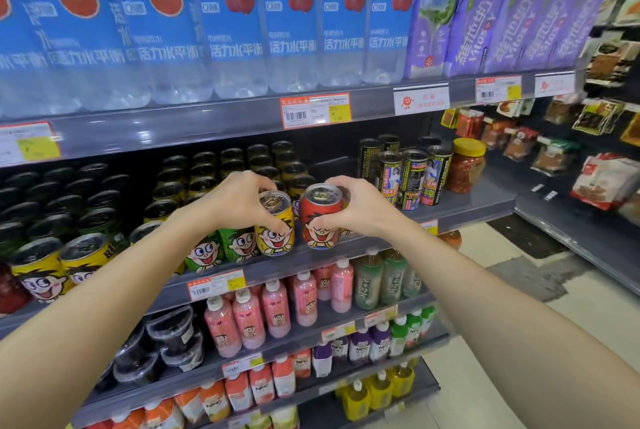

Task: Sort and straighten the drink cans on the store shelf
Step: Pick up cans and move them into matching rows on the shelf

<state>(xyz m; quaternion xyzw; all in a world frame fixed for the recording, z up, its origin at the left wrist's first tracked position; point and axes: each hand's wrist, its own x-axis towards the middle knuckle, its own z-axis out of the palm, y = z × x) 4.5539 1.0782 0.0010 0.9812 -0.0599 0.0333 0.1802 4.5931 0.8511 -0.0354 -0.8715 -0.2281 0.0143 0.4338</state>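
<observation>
On the middle shelf [467, 210], left of the tall black cans [412, 175], both hands work the front row: the left hand [239, 201] grips a yellow cartoon can [275, 233], the right hand [353, 208] a red cartoon can [320, 224]. Sorting seems underway; next, each probably needs seating among its own colour, faces forward.

Two hands reach in, the left hand [239, 201] and the right hand [360, 208]. Front row: one yellow can [275, 226], one red can [321, 217], two green cans [221, 248]. Far right: one jar [465, 165].
</observation>
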